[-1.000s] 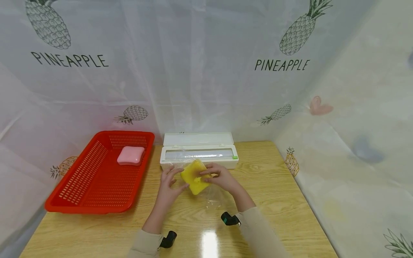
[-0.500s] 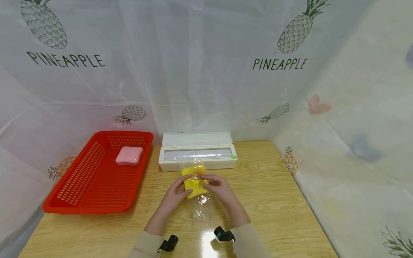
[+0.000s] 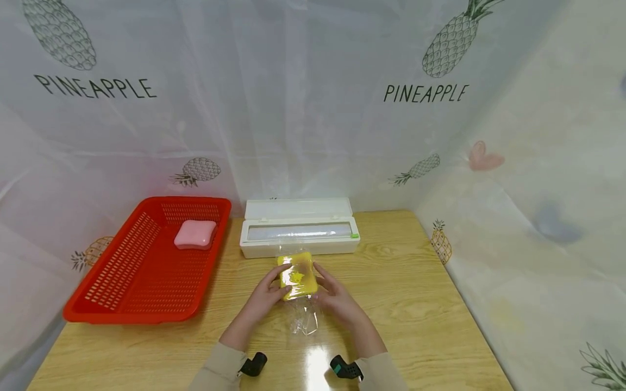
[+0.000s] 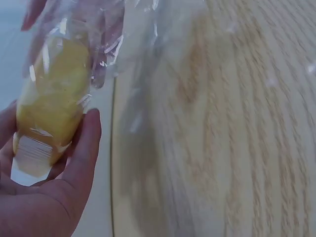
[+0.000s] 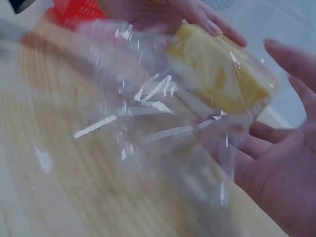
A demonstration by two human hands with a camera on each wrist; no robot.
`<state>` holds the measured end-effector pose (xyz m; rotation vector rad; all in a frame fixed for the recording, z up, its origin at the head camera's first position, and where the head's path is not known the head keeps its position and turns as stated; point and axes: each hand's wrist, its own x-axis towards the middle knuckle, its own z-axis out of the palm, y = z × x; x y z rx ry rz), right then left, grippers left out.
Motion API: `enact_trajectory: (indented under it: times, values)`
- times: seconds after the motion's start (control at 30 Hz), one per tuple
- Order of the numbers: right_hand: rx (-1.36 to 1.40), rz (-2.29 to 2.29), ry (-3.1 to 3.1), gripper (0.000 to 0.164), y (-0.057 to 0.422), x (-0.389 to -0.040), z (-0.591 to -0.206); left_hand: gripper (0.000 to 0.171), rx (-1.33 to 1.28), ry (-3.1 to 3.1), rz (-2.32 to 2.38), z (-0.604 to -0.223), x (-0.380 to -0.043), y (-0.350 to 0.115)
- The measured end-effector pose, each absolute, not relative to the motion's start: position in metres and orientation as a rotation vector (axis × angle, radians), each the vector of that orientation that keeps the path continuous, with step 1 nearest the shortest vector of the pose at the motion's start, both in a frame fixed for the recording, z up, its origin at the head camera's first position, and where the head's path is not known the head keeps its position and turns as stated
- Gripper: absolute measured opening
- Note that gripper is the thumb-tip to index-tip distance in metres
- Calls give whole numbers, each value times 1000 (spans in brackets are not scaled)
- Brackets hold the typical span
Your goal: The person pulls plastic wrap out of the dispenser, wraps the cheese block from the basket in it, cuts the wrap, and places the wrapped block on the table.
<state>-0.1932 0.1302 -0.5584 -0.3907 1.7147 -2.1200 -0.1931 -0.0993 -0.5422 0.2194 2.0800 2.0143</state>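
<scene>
A yellow, rounded square block (image 3: 304,272) is wrapped in clear cling film (image 3: 304,320), whose loose ends hang past its near and far sides. My left hand (image 3: 264,298) grips its left side, thumb on the near face; the left wrist view shows the fingers curled round the wrapped block (image 4: 54,94). At the right edge is my right hand (image 3: 344,304), fingers spread. In the right wrist view its fingers (image 5: 291,54) stand apart from the block, while the lower ones lie behind the film, and I cannot tell whether they touch the block.
Behind the hands stands a white cling film dispenser (image 3: 300,248) with its lid raised. A red plastic basket (image 3: 132,317) on the left holds a pink rounded block (image 3: 195,234). A printed curtain (image 3: 313,108) borders the wooden table (image 3: 401,271).
Both hands brought the block slightly nearer and straightened it, its film tail now hanging toward me. The right hand's fingers have come off its face and spread at the right edge.
</scene>
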Motion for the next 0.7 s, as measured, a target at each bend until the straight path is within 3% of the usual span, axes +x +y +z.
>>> enact_trajectory:
  times: [0.23, 0.53, 0.7]
  values:
    - [-415, -2034, 1859, 58, 133, -189, -570, 55, 249, 1957, 2003, -551, -197, -96]
    - [-293, -2186, 1765, 59, 127, -190, -578, 94, 71, 1803, 2099, -563, -185, -90]
    - [-221, -2224, 1749, 59, 124, -193, -583, 91, -53, 1719, 2078, -568, -171, -92]
